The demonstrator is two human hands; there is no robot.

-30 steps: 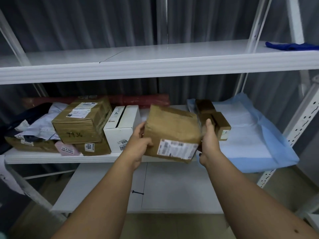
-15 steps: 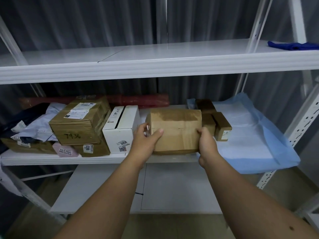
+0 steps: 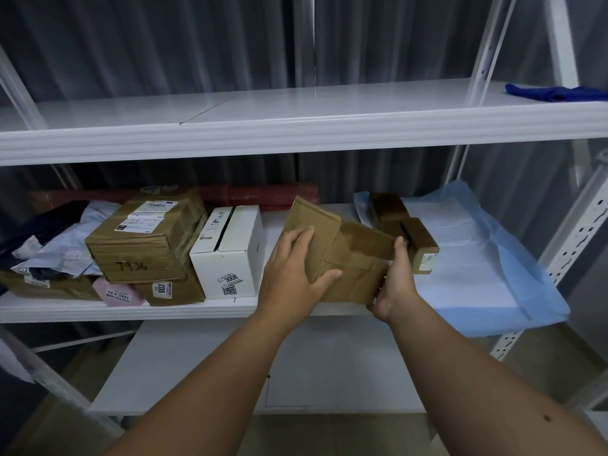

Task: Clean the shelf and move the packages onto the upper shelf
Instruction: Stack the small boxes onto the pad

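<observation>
Both hands clamp a tilted brown cardboard box (image 3: 342, 255) over the front edge of the middle shelf (image 3: 98, 309), at the view's centre. The left hand (image 3: 292, 268) lies flat on its near face, fingers spread toward 1 o'clock; the right hand (image 3: 394, 284) pinches its right end, thumb on top. The box is matte corrugated board with a glossy strip of brown tape across its upper face and creased flaps.

At 9 o'clock from it stands a smooth white carton (image 3: 227, 255) with a barcode label. Further that way a taped brown box marked in pen (image 3: 144, 238) sits on a flatter brown box (image 3: 171, 289), beside a pink parcel (image 3: 116, 292) and crumpled pale plastic mailers (image 3: 62, 241). A dark red roll (image 3: 273, 195) lies along the back.

At 3 o'clock two small brown boxes (image 3: 404, 228) rest on a soft blue padded sheet (image 3: 500, 264) that droops over the shelf edge.

The upper shelf (image 3: 296, 126) is glossy white metal, bare but for a blue cloth (image 3: 556, 93) at its far right end
</observation>
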